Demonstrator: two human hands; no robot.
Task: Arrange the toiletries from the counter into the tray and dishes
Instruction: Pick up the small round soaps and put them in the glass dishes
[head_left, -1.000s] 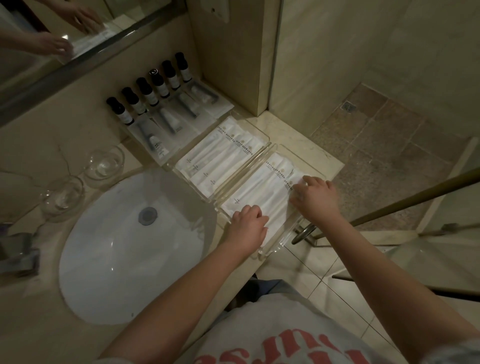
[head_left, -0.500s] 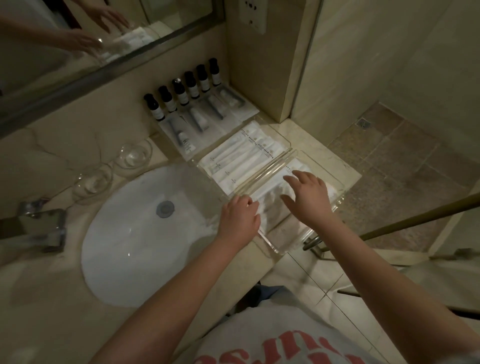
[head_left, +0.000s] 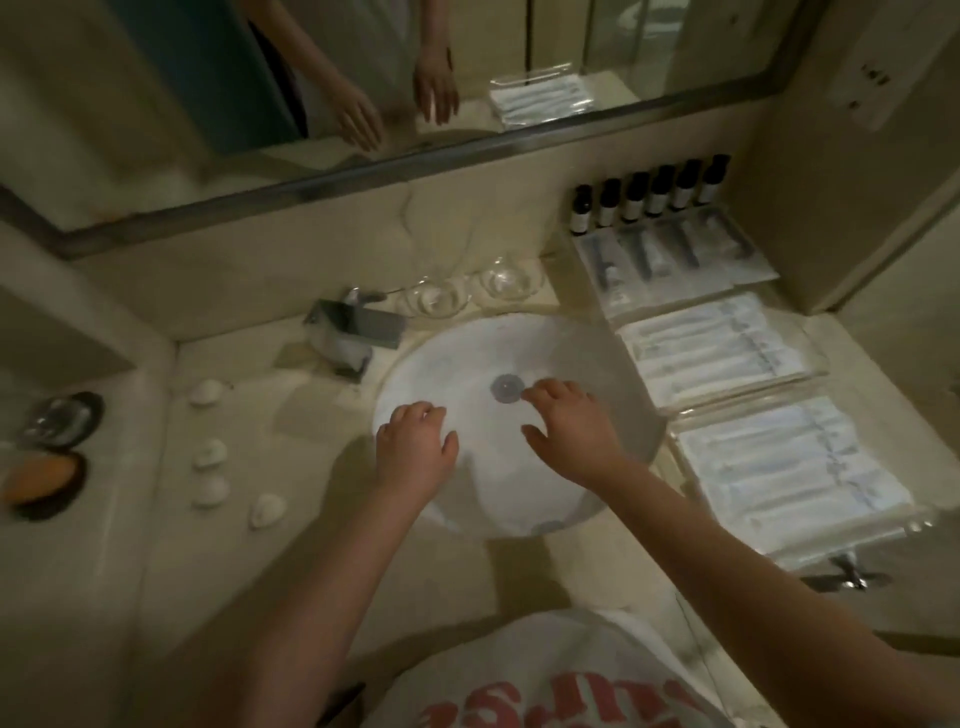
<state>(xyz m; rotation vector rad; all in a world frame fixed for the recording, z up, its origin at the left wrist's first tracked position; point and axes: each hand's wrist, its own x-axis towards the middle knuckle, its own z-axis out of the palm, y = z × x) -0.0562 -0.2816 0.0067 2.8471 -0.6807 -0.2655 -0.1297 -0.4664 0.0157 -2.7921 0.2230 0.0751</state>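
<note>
My left hand (head_left: 415, 447) and my right hand (head_left: 569, 428) hover over the white sink basin (head_left: 441, 353), both empty with fingers apart. Right of the basin lie two clear trays of white wrapped packets, the near tray (head_left: 852, 545) and the far tray (head_left: 810, 374). Behind them, a row of small dark bottles (head_left: 649, 200) stands over more sachets (head_left: 670, 254). On the counter left of the basin lie several small white wrapped soaps (head_left: 210, 453). Two dark round dishes sit at the far left: one (head_left: 62, 418) glassy, one (head_left: 44, 480) holding something orange.
A square chrome tap (head_left: 358, 325) stands behind the basin, with two clear glass bowls (head_left: 467, 291) beside it. A mirror (head_left: 363, 78) runs along the back wall and reflects my hands. A wall closes the right end of the counter.
Both hands have left the near tray of packets and moved left over the basin. My view has swung left, bringing the soaps and dark dishes into sight.
</note>
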